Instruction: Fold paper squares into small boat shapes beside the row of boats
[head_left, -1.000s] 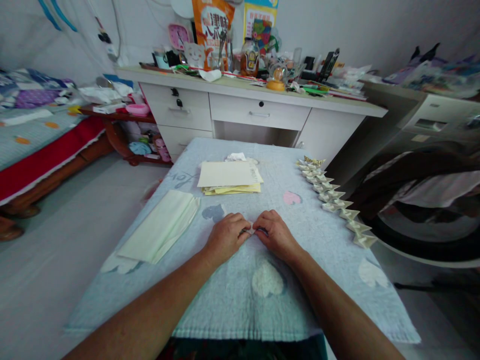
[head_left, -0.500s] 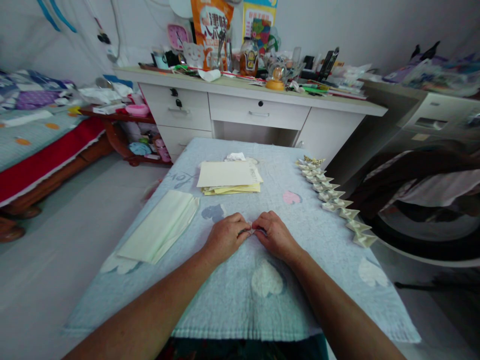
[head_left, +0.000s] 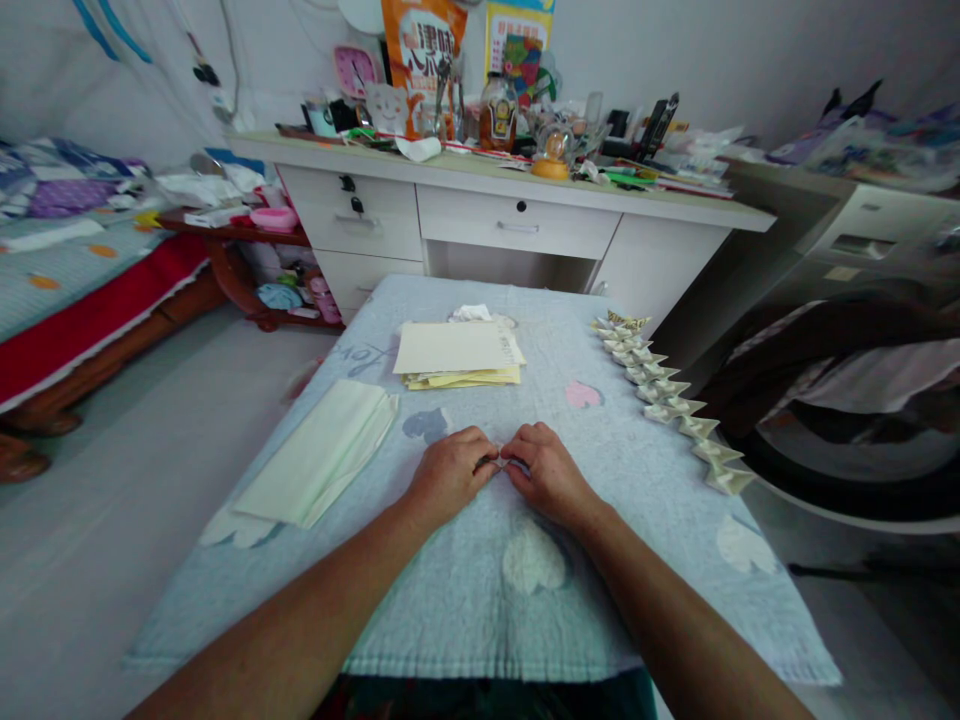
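Scrap of pale, seemingly folded paper (head_left: 502, 461), mostly hidden, pinched between fingertips of bare left hand (head_left: 448, 466) and bare right hand (head_left: 550, 463); probably light, easily creased, best held by its edges, over the light-blue heart-patterned cloth (head_left: 450, 615).

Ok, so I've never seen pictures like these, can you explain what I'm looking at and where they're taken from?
There's no machine here: these are a person's bare hands. One camera, worn on that person's head, looks forward and down, so their arms reach in from the bottom.

The left hand and right hand meet fingertip to fingertip, pinching a small pale piece, apparently paper; the fingers mostly hide it.

Beneath is a blue heart-patterned cloth. On it lie folded pale green sheets at left, a stack of cream and yellow paper beyond the hands, and a row of pointed folded-paper pieces at right.
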